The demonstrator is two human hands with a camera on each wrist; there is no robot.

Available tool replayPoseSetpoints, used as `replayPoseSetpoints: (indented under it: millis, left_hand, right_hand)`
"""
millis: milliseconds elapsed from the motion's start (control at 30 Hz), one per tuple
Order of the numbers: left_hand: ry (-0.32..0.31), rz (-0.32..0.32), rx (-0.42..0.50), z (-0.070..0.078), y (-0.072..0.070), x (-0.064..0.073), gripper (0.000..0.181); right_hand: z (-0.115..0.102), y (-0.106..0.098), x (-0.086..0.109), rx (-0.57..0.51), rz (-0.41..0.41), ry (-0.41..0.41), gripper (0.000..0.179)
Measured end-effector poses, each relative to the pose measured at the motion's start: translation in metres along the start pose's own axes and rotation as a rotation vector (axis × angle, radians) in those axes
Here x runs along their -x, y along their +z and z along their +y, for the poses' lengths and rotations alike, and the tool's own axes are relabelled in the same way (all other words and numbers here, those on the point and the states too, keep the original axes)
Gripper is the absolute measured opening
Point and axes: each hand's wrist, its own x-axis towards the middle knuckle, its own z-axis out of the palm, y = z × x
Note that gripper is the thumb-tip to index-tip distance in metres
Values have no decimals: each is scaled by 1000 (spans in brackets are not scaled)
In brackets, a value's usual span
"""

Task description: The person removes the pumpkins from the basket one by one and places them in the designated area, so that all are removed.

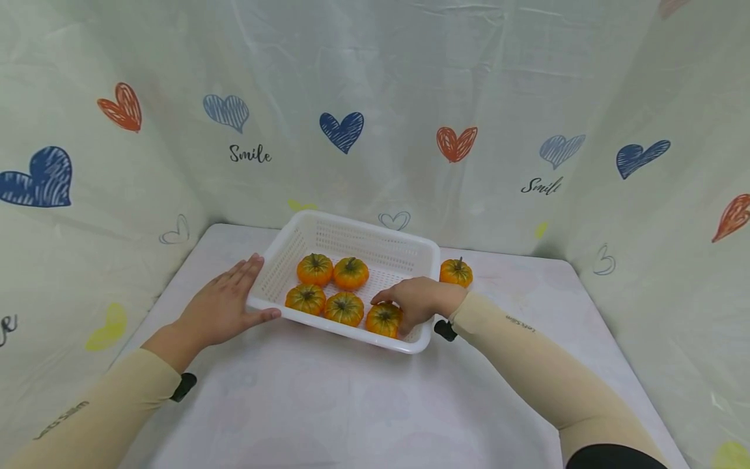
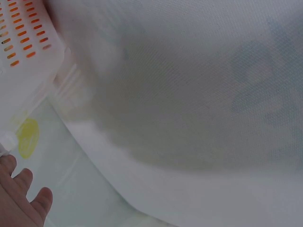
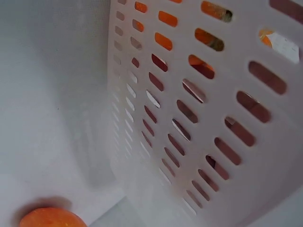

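Note:
A white perforated plastic basket (image 1: 375,234) sits at an angle on the table, with several small orange-and-green pumpkins (image 1: 314,269) inside. At its left end, my left hand (image 1: 225,306) rests against the rim with straight fingers, the thumb along the front corner. My right hand (image 1: 418,299) reaches over the right side and grips a pumpkin (image 1: 384,319) in the front right corner. In the right wrist view the basket wall (image 3: 208,109) hides most of that hand. Outside the basket, behind my right wrist, lies another pumpkin (image 1: 456,272).
A white cloth covers the table (image 1: 328,404). Pale curtains printed with hearts and the word Smile (image 1: 250,154) hang close behind it and along both sides. Each wrist carries a dark strap piece (image 1: 184,387).

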Motion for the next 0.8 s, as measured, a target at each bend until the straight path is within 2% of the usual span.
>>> replayPoseSetpoints:
  millis: [200, 800]
  left_hand:
    - [5, 15, 4, 0, 0, 1, 118]
    - [-3, -2, -4, -1, 1, 0, 119]
  right_hand:
    - [-1, -1, 0, 12, -15, 2, 77]
    - [2, 1, -2, -22, 2, -23, 74]
